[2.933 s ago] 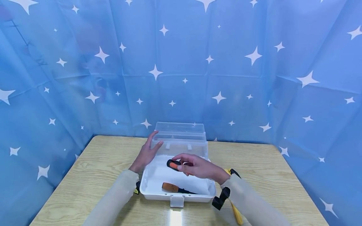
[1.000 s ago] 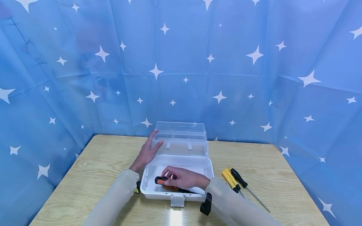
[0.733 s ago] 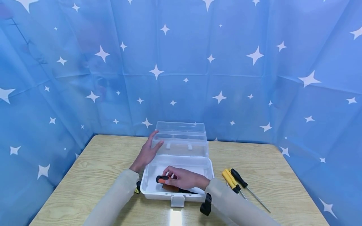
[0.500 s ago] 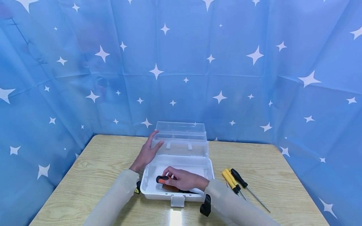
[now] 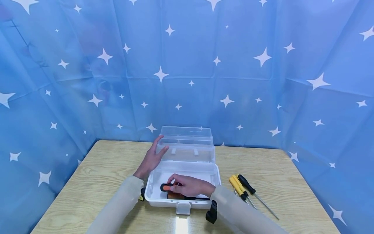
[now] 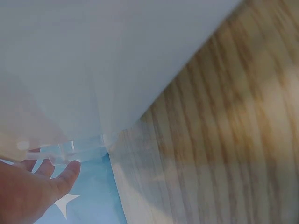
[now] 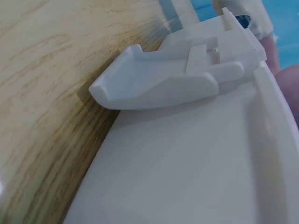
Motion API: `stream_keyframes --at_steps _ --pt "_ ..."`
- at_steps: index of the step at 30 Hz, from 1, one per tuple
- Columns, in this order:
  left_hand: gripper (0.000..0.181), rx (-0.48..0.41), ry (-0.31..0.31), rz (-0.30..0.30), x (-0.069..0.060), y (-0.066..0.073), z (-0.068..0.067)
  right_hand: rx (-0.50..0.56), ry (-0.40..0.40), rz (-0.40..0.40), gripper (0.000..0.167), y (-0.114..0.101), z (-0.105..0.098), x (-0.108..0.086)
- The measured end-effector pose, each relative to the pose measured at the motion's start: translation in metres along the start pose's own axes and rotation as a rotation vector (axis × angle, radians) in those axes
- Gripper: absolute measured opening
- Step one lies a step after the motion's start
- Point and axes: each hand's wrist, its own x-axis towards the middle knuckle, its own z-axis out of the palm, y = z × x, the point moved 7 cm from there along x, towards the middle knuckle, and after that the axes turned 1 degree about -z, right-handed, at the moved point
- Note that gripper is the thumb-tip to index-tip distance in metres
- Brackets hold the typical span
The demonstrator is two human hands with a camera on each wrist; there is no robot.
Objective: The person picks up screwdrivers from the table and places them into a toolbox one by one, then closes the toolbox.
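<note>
A white toolbox [image 5: 201, 172] stands on the table with its clear lid [image 5: 187, 149] raised at the back. At the lid's left edge, my left hand [image 5: 149, 162] touches it with fingers fairly straight. My right hand [image 5: 190, 186] is inside the box, its thumb and fingers pinching the orange-and-black handle of a screwdriver [image 5: 167, 187]; that tool's shaft is hidden under the hand. Just beneath lies a second screwdriver with a brown-orange handle [image 5: 173, 196], close to the front wall. In the right wrist view the box's front latch [image 7: 159, 79] fills the middle.
To the right of the box lie two yellow-handled screwdrivers [image 5: 238, 187] and a black-handled screwdriver [image 5: 246, 184] on the wooden table [image 5: 117, 162]. A blue curtain with white stars [image 5: 187, 65] hangs behind the table.
Since the earliest frame, my right hand has lowered the orange-and-black screwdriver toward the box's front left, above the other one. Over the last half second it has barely shifted. My left hand stays put.
</note>
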Motion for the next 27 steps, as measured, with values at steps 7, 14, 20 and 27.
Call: stream_keyframes --at_steps 7,14,20,27 --pt "0.068 0.005 0.003 -0.002 0.001 0.000 0.000 -0.033 -0.002 0.007 0.020 0.005 0.000 0.001" --pt "0.071 0.007 0.002 -0.012 0.001 -0.001 0.000 -0.020 0.007 0.029 0.018 0.007 -0.001 0.001" --pt "0.069 0.006 0.001 0.011 0.001 0.000 0.000 -0.008 -0.002 0.048 0.018 0.009 0.001 0.002" --pt "0.068 -0.006 0.002 0.003 0.001 0.000 -0.001 -0.021 0.013 0.090 0.017 0.015 0.000 0.001"
